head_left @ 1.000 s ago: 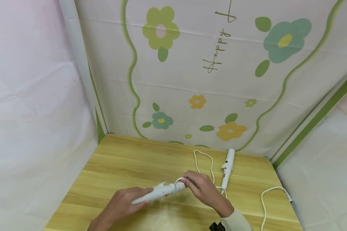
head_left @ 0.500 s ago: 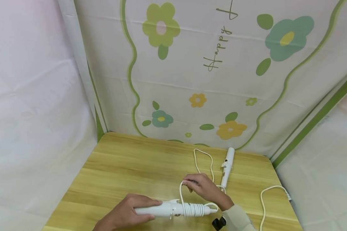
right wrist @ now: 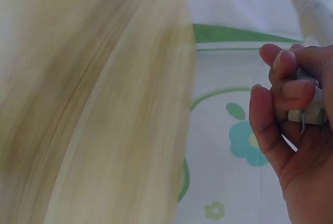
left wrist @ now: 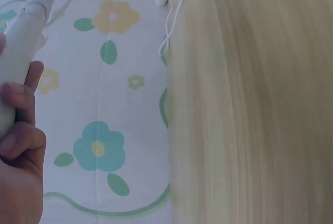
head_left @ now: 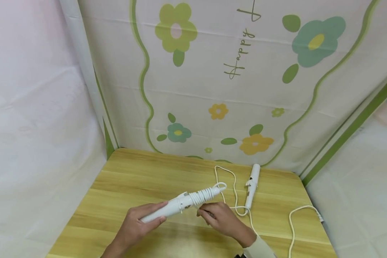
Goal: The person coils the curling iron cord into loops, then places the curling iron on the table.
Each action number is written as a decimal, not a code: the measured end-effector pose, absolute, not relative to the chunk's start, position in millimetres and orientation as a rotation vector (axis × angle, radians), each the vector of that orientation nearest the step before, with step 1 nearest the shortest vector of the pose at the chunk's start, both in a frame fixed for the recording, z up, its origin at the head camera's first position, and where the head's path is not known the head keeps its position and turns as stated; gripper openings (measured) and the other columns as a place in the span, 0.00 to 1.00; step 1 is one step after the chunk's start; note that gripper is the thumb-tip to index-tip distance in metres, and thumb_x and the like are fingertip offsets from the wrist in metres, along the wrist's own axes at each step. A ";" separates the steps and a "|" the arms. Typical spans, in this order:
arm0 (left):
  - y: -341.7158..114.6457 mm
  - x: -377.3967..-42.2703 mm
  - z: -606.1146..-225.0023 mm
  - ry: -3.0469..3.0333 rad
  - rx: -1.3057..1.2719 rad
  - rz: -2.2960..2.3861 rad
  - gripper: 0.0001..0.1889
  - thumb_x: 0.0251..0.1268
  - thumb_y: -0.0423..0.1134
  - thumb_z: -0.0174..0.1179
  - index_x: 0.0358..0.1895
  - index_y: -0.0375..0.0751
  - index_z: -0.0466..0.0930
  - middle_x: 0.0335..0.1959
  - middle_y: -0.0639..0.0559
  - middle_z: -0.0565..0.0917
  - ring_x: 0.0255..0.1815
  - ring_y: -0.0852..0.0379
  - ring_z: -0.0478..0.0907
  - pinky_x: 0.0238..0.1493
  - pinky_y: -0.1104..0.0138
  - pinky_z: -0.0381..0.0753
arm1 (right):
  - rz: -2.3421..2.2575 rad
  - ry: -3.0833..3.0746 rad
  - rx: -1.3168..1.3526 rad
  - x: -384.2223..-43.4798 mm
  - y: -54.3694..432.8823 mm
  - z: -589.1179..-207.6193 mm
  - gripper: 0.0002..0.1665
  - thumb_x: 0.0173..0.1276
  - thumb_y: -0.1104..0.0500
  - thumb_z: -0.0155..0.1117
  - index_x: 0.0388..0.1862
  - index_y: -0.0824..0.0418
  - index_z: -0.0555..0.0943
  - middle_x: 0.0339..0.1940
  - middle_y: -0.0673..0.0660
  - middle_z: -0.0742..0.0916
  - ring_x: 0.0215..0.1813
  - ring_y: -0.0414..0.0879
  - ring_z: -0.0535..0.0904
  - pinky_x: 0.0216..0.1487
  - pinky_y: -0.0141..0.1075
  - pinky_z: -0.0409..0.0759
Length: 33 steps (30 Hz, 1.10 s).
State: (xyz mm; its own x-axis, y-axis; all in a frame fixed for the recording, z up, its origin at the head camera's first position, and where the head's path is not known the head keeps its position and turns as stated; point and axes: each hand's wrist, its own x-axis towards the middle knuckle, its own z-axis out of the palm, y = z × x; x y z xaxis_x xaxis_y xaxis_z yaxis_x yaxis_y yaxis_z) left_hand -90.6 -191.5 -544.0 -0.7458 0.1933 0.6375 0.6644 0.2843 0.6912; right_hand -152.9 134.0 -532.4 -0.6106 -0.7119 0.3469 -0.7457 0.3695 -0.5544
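Note:
My left hand (head_left: 132, 223) grips the thick end of a white wand-shaped curling iron (head_left: 162, 212), held above the table and tilted up to the right. White cord (head_left: 201, 196) is wound in several turns round its narrower end, with a small loop at the tip. Below those turns, my right hand (head_left: 224, 219) has its fingers curled. In the right wrist view they hold the cord's plug (right wrist: 312, 113), its thin metal prongs showing. Part of the plug is hidden by the fingers.
A second white curling iron (head_left: 252, 186) lies at the back right of the wooden table (head_left: 142, 179), its cord (head_left: 235, 186) looped beside it and running past my right wrist. Another white cord (head_left: 291, 229) lies near the right edge. Printed fabric (head_left: 200, 82) hangs behind.
The curling iron first tipped level and nearer me, then swung up again to point to the back right. My right hand went from above the wound cord to below it, carrying the cord's end round.

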 end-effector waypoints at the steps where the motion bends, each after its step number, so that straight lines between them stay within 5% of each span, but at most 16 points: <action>1: -191.7 -91.4 -544.9 -2.124 -0.761 -1.425 0.28 0.53 0.26 0.82 0.60 0.41 0.91 0.51 0.44 0.94 0.47 0.57 0.93 0.46 0.73 0.88 | 1.038 -2.531 1.384 -150.7 131.9 -531.6 0.14 0.85 0.61 0.61 0.38 0.51 0.90 0.19 0.41 0.83 0.24 0.17 0.67 0.30 0.17 0.73; 8: -190.1 -94.7 -553.6 -2.162 -0.772 -1.190 0.28 0.55 0.32 0.83 0.63 0.45 0.90 0.52 0.48 0.94 0.48 0.54 0.94 0.54 0.75 0.86 | 0.753 -2.483 1.353 -139.0 120.5 -524.2 0.12 0.81 0.60 0.67 0.33 0.51 0.86 0.18 0.37 0.77 0.24 0.18 0.58 0.26 0.14 0.62; 16: -189.9 -94.8 -556.3 -2.221 -0.736 -0.943 0.25 0.61 0.44 0.82 0.63 0.52 0.91 0.50 0.54 0.95 0.42 0.56 0.94 0.44 0.73 0.89 | 0.520 -2.501 1.303 -137.2 123.6 -521.1 0.11 0.73 0.57 0.74 0.33 0.48 0.80 0.23 0.37 0.75 0.25 0.23 0.60 0.23 0.18 0.56; 25: -188.9 -92.6 -555.5 -2.241 -0.880 -0.779 0.22 0.68 0.49 0.77 0.63 0.54 0.90 0.45 0.57 0.95 0.38 0.60 0.93 0.36 0.75 0.87 | 0.338 -2.347 1.364 -141.6 129.2 -516.3 0.12 0.67 0.51 0.82 0.42 0.49 0.86 0.39 0.42 0.86 0.32 0.32 0.76 0.26 0.20 0.67; 33: -189.2 -92.1 -562.0 -2.247 -0.937 -0.760 0.23 0.64 0.48 0.80 0.62 0.54 0.91 0.44 0.57 0.95 0.36 0.63 0.91 0.34 0.77 0.85 | 0.587 -2.425 1.338 -147.2 130.2 -523.5 0.21 0.63 0.53 0.86 0.50 0.49 0.83 0.46 0.44 0.91 0.44 0.35 0.87 0.41 0.27 0.84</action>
State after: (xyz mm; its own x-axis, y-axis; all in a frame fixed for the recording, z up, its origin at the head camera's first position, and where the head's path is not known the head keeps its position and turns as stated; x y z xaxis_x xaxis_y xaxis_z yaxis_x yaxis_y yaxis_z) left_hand -92.1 -189.2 -562.0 -0.5834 0.4265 0.6912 0.7586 0.5902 0.2761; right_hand -147.2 130.2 -523.5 -0.5160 -0.7269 0.4531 -0.8537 0.4798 -0.2024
